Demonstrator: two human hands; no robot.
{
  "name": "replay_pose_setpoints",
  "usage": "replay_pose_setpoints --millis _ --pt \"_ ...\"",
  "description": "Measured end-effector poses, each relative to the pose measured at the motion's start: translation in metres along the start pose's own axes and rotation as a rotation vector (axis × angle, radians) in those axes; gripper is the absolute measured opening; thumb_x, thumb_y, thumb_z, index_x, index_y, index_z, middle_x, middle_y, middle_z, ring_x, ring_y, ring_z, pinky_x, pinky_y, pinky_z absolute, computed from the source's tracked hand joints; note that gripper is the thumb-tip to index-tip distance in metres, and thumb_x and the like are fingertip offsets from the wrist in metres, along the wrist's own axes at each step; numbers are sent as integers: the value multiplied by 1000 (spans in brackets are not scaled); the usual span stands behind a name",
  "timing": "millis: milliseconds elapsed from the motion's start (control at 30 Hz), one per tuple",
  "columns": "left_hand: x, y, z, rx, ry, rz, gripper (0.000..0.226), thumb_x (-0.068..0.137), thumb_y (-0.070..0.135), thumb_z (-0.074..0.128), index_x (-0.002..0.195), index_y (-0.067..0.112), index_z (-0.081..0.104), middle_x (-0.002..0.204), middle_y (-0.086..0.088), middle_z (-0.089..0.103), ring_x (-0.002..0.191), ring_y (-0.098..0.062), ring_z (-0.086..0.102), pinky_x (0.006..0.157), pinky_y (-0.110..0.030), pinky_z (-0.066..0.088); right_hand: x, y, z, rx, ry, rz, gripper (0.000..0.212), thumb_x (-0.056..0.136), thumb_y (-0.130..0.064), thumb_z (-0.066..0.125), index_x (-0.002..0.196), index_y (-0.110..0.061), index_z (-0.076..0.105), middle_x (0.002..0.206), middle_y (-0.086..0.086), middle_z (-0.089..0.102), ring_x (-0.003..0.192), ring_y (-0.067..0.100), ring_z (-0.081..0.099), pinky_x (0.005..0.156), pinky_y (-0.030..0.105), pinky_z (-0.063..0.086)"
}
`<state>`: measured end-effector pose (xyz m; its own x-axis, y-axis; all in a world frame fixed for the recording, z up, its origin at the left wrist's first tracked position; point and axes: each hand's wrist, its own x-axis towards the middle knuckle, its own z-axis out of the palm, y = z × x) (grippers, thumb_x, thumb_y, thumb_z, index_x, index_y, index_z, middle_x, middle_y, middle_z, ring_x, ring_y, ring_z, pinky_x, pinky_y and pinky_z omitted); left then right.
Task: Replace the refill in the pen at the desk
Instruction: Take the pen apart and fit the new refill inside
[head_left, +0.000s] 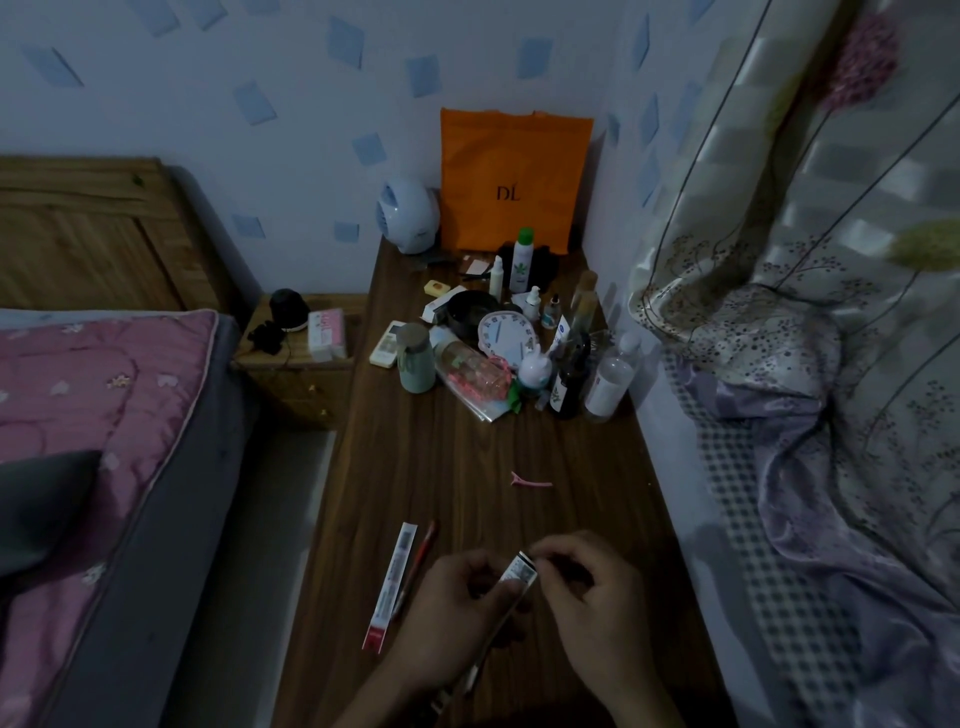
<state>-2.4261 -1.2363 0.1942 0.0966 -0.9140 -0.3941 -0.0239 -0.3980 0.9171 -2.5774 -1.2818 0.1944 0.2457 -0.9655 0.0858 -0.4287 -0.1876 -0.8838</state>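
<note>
Gripping the refill packet (521, 573) in my left hand (457, 610) and right hand (597, 608), I saw the pen (423, 551) just left, pointing away.

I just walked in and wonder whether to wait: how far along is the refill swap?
Early. Done: a red pen and a second packet lie ready on the desk. In hand: the left hand and right hand pinch the top of a refill packet, apparently opening it. Left: pull out the refill, open the pen, swap, reassemble.
</note>
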Motion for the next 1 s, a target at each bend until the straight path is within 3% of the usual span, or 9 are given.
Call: replay_pose_setpoints --millis 100,267,333,400,533,667,833,1000 --pt "-1 4 0 -31 5 12 10 91 21 64 89 21 74 83 -10 78 68 -25 75 58 -25 56 0 1 1 -52 -25 -41 33 81 -6 76 83 -38 70 91 -18 64 92 0 65 69 11 54" --pt "0 11 0 -29 30 26 11 91 24 65 87 24 75 81 -6 78 68 -23 76 58 -25 60 2 0 5 -64 -103 -46 16 84 -23 73 89 -38 72 105 -29 53 105 -3 57 81 9 51" --pt "0 14 0 -28 32 35 13 92 24 64 85 27 75 80 -5 78 68 -22 76 57 -24 59 3 -2 7 -24 -105 -19 13 90 -26 67 90 -37 72 104 -27 56 102 -1 60 79 15 55" --pt "0 16 0 -30 30 43 14 92 23 64 85 29 75 80 -5 78 68 -24 76 57 -25 59 4 -3 8 -8 -89 -2 14 91 -24 66 89 -35 73 100 -23 60 98 1 63 75 18 56" --pt "-1 18 0 -20 38 53 12 91 24 66 85 26 76 82 -5 78 71 -27 76 60 -29 61 7 -5 7 0 -53 11 29 89 -15 69 81 -42 68 100 -23 62 95 1 64 72 11 53" --pt "-4 19 -1 -48 40 43 15 92 18 65 83 23 76 82 -6 78 70 -25 75 57 -24 58 5 -5 8 34 -46 23 31 84 -9 73 78 -39 71 97 -21 64 93 3 66 73 15 55" --pt "-7 18 -3 -93 55 31 20 94 14 60 80 15 75 74 -9 75 60 -20 70 53 -25 53 2 -4 12 182 -90 190 33 82 -6 75 92 -38 69 96 -16 73 91 3 69 71 18 57" --pt "-10 20 -8 -34 23 55 22 97 21 57 87 15 75 84 -9 77 67 -22 74 56 -23 56 2 -6 16 268 -73 352 21 83 -21 76 91 -40 72 94 -15 74 88 -1 68 71 26 57"
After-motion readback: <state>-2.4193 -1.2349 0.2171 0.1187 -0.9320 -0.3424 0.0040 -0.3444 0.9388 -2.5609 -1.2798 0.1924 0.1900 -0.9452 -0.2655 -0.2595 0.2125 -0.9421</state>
